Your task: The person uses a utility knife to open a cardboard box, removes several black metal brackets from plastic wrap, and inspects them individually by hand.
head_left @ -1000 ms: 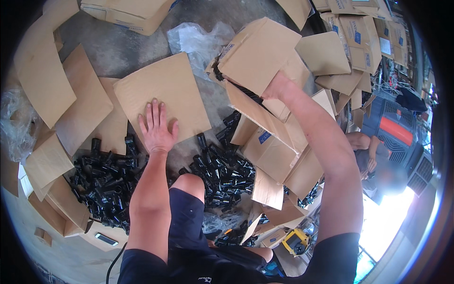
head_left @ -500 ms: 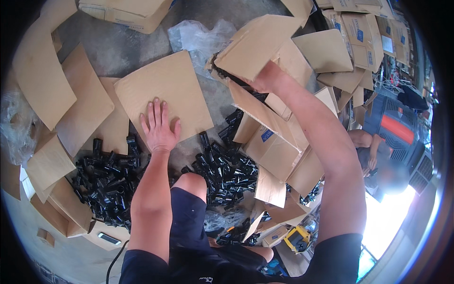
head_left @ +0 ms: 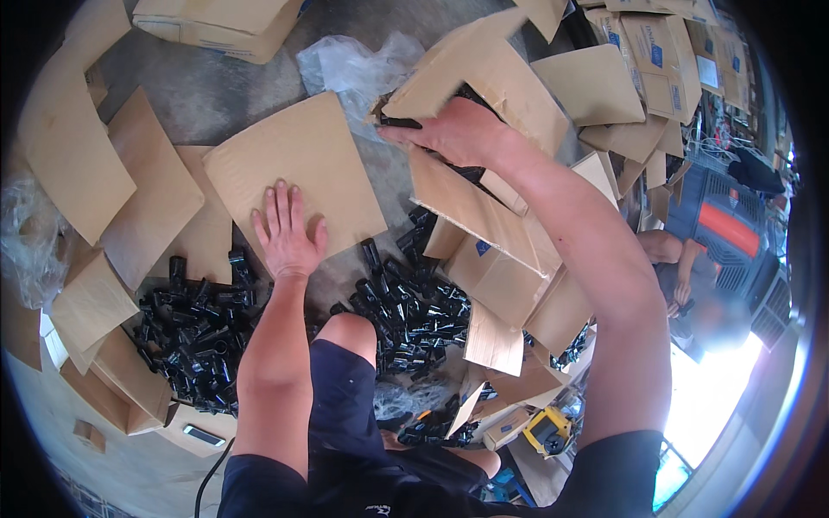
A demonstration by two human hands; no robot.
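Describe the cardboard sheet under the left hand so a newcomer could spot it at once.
Start at the black parts heaped left of the left forearm. Up and right lies a squarish brown cardboard sheet. Unlike the sheets to its left, it has the left hand spread palm-down on it.

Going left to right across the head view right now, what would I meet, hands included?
Clear plastic wrap, small brown block, phone, left hand, right hand, yellow device, grey machine with an orange panel.
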